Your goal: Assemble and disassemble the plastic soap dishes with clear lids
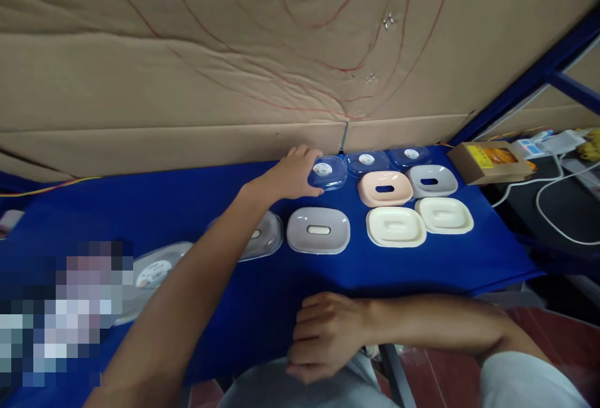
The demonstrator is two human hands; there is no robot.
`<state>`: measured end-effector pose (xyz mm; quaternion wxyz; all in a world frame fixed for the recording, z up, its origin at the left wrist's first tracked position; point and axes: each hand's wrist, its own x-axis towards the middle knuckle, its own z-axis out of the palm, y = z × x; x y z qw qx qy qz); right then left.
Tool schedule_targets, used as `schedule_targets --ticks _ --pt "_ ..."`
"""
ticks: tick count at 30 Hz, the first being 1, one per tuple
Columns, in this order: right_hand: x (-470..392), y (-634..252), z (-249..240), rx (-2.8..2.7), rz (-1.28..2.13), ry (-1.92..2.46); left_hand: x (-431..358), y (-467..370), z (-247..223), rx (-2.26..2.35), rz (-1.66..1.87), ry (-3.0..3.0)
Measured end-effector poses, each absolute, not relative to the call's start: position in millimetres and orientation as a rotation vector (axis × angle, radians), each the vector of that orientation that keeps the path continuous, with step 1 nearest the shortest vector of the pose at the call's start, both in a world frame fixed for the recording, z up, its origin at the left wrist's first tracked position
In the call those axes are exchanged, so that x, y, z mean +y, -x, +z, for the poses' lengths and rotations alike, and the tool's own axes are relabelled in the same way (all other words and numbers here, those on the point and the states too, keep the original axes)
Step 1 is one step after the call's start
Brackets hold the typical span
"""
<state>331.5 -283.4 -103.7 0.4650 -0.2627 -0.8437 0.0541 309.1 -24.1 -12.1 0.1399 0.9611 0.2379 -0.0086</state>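
My left hand [300,174] reaches to the back of the blue table, its fingers and thumb around the left end of a clear lid [330,174] with a round sticker. Two more clear lids [367,162] [410,156] lie to its right. My right hand [323,333], fingers curled into a loose fist, rests near the front edge with nothing visible in it. Between the hands sits a grey oval dish [319,242] with a white insert. Beside it, a similar grey dish under a clear cover [272,239] is partly hidden by my left forearm.
At the right stand a peach frame [385,188], a grey frame [434,181] and two cream dishes [396,236] [445,215]. A cardboard box [487,163] and white cables are beyond. Another clear lid [154,273] lies left. Cardboard [225,83] walls the back.
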Motion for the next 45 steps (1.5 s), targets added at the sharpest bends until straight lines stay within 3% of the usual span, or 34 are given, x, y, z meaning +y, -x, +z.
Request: schedule_targets --ticks 4,10,45 --pt "-284 -331 -103 -2.078 0.153 0.672 -64 -271 10 0.447 0.17 -2.714" --pt "-284 -334 -103 -2.085 0.199 0.699 -103 -244 13 0.461 -0.023 -2.69" --pt "-285 -339 -100 -2.236 0.286 0.76 -112 -243 -5 0.462 -0.09 -2.73"
